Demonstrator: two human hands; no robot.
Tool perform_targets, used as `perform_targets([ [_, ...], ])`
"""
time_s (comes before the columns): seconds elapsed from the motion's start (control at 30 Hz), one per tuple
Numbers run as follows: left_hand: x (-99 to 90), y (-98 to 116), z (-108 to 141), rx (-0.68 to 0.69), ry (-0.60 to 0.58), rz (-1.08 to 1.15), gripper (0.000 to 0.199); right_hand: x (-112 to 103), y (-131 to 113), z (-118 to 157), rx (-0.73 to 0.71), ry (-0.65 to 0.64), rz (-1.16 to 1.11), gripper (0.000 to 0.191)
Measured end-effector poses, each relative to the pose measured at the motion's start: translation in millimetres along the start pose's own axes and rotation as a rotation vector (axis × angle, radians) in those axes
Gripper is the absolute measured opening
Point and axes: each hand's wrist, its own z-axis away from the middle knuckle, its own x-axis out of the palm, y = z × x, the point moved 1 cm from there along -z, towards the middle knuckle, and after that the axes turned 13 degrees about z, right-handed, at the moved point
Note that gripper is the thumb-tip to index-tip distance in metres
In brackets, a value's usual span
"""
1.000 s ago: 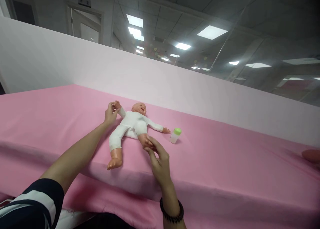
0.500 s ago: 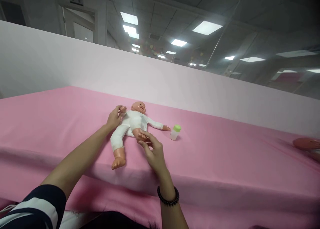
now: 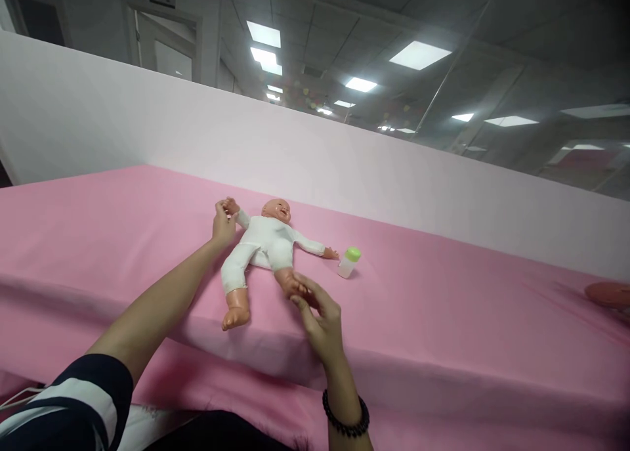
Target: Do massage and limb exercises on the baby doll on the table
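A baby doll [image 3: 268, 237] with a white cloth body lies on its back on the pink-covered table [image 3: 423, 300], its head toward the white wall. My left hand [image 3: 224, 224] is closed around the doll's hand on the left side of the view, and that arm is bent up beside the head. With thumb and fingers, my right hand [image 3: 321, 314] grips the doll's foot on the right side. The doll's other leg rests straight toward the front edge. Its other arm stretches out to the right, close to a small bottle [image 3: 349, 262] with a green cap.
Behind the table runs a low white wall [image 3: 315, 152], with glass above it reflecting ceiling lights. At the far right edge lies a reddish-brown object [image 3: 608, 295], partly cut off. The cloth drops over the table's front edge before me.
My left hand has drawn the doll's arm outward to the left and up. With my right hand the doll's bent leg has come down and straightened toward me. The view has shifted slightly.
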Motion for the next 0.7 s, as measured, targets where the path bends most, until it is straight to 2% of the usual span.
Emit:
perform_targets([
  [0.1, 6.6, 21, 11, 0.287, -0.342, -0.117, 0.038, 19, -6, -38, 0.039, -0.008, -0.052, 0.032],
  [0.17, 6.7, 30, 16, 0.41, -0.535, -0.226, 0.034, 35, -7, -57, 0.024, -0.045, -0.068, 0.031],
  [0.23, 4.3, 34, 18, 0.471, -0.627, -0.289, 0.033, 50, -7, -68, 0.003, -0.07, -0.071, 0.032],
  [0.3, 1.6, 32, 17, 0.473, -0.638, -0.322, 0.031, 57, -8, -69, -0.003, -0.065, -0.066, 0.033],
  [0.37, -0.3, 28, 14, 0.42, -0.581, -0.327, 0.029, 53, -11, -64, 0.009, -0.037, -0.065, 0.033],
  [0.47, -2.4, 17, 8, 0.278, -0.381, -0.232, 0.035, 30, -19, -46, 0.023, -0.009, -0.082, 0.033],
  [0.63, -15.7, -11, -10, -0.045, 0.053, -0.009, 0.037, -13, -13, 4, -0.073, -0.196, 0.006, 0.033],
  [0.7, -24.7, -24, -15, -0.122, 0.155, 0.029, 0.034, -22, 0, 25, -0.08, -0.241, 0.065, 0.037],
])
